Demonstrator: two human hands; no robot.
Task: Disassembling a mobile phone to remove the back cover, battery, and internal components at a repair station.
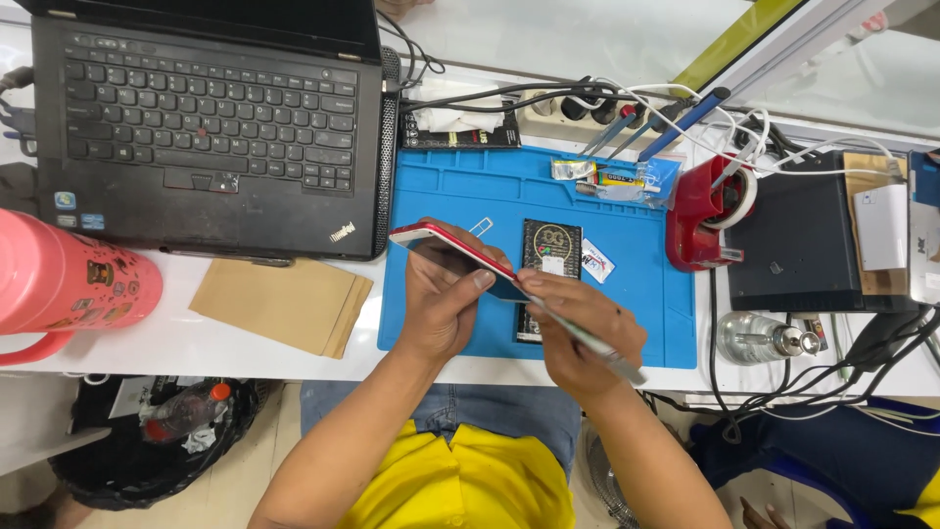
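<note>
My left hand (pixel 443 299) holds a red-edged phone (pixel 452 252) tilted on its side above the blue work mat (pixel 636 323). My right hand (pixel 585 333) grips a thin grey metal tool (pixel 597 346) like a pen, its tip at the phone's lower right end. Under the hands, a black flat package (pixel 551 248) lies on the mat. A small white label (pixel 596 263) sits right of it, and a small wire clip (pixel 480 226) lies just above the phone.
A black laptop (pixel 206 127) stands at the left, with a brown envelope (pixel 282 304) below it and a pink bottle (pixel 69 284) at the far left. A red tape dispenser (pixel 707 216), black box (pixel 798 245), power strip (pixel 578 110), cables and glass bottle (pixel 759 338) crowd the right.
</note>
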